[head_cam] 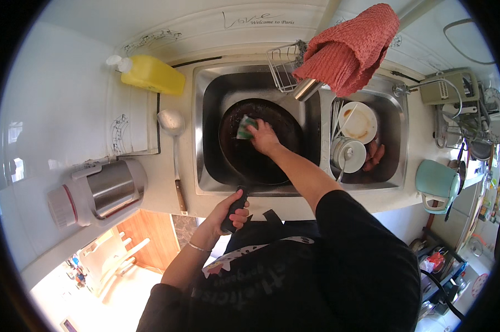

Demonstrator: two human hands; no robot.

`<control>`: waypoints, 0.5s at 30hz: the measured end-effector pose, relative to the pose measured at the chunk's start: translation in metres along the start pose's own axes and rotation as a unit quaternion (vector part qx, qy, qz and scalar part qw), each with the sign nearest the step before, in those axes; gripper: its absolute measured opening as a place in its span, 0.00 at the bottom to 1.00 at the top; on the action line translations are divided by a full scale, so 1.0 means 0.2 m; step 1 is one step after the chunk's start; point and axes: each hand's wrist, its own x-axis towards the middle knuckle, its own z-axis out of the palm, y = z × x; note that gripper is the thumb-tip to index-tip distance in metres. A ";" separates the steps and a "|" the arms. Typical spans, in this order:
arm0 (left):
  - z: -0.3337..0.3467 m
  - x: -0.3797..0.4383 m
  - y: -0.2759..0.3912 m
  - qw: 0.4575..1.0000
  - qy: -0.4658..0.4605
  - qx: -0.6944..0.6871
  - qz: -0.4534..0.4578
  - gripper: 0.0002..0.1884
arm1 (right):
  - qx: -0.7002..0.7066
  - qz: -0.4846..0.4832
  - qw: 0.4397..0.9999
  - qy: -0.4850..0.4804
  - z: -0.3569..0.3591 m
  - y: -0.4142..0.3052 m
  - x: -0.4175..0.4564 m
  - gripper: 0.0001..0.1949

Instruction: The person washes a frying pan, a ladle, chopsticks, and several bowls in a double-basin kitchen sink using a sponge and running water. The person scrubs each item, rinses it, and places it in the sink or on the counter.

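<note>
A dark wok (266, 166) lies in the left basin of a steel double sink (197, 153). My left hand (234, 211) is closed around its black handle (233, 211), which sticks out over the front edge of the sink. Inside the wok, my right hand (265, 136) holds a green and pale sponge or cloth (246, 127) against the upper left part of the inner surface. The sponge is slightly blurred. The right forearm crosses the sink's front right part and hides some of the wok's rim.
White plates (360, 118), stacked bowls (353, 155) and reddish pieces (373, 155) sit in the right basin. A red cloth (349, 50) hangs over the faucet (307, 90). A ladle (175, 145), yellow bottle (154, 74) and steel-bodied jug (109, 191) stand or lie left; a mint kettle (436, 179) is right.
</note>
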 end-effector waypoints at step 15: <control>-0.04 0.02 -0.03 0.983 -0.116 -0.141 -0.030 0.20 | 0.864 0.222 0.432 -0.130 -0.68 0.05 -0.32 0.26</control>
